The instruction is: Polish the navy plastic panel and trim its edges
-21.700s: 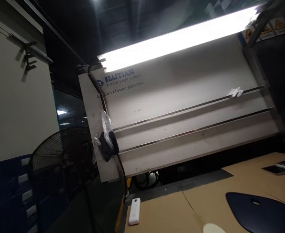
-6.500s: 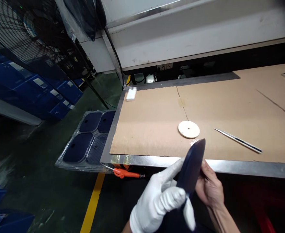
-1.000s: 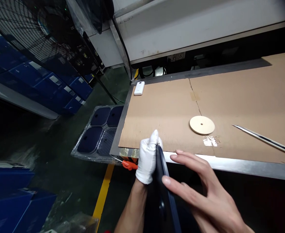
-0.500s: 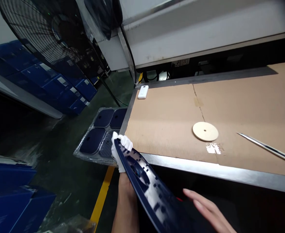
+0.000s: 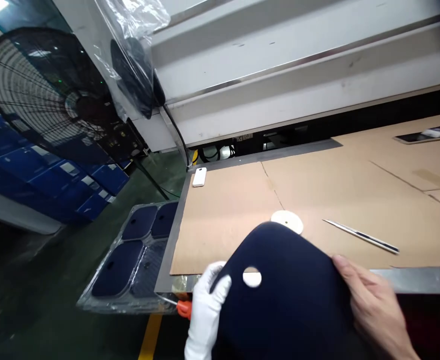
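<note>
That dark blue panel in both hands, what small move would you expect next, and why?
Probably a swing leftward toward the clear tray. The dark blue panel is held off the table by the gloved left hand and bare right hand, and that tray already holds similar dark blue pieces.

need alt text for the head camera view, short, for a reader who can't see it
Two hands hold a dark blue plastic panel with a round hole over the near edge of a cardboard-covered table: the white-gloved left hand grips its left edge, the bare right hand its right. On the cardboard lie a pale disc, a thin metal strip and a small white device.
</note>
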Demonstrator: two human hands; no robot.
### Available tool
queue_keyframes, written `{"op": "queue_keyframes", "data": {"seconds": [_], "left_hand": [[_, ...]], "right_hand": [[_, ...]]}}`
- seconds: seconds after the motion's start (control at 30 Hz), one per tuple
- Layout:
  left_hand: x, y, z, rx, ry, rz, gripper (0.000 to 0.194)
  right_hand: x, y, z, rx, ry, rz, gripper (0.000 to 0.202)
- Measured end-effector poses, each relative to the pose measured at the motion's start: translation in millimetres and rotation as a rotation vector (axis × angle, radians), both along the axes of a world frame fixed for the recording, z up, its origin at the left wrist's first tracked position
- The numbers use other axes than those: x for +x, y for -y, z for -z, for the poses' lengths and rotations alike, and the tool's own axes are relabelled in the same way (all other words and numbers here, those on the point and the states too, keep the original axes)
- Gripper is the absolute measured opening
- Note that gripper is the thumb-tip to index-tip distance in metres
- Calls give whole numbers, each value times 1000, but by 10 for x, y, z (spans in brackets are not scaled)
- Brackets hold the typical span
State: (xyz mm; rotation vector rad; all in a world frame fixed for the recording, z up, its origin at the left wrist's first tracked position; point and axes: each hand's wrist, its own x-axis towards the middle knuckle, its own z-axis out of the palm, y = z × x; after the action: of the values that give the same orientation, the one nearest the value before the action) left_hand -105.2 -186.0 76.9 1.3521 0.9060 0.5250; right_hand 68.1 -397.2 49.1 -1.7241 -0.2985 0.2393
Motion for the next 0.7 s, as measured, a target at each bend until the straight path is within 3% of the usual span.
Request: {"op": "queue_keyframes", "data": {"seconds": [0.13,0.2,0.37,0.57,0.7], "left_hand": [[-139,43,-248,-164,-6,408,44],[-141,70,-281,-166,-1,495,48],[-23,53,-146,32,-141,383,27],[139,-65,-161,112,-145,425,26],[-75,53,-35,-24,-136,374,44]], "right_hand": [[11,-118,-272,10,-216,-106,43],[-33,-164,-313,-27,-173,-249,41],[-122,-293,-310,-77,55,-531,39],[-122,-423,-236,-85,-207,-614,53],[28,-351,-49,-6,-359,-574,53]]}}
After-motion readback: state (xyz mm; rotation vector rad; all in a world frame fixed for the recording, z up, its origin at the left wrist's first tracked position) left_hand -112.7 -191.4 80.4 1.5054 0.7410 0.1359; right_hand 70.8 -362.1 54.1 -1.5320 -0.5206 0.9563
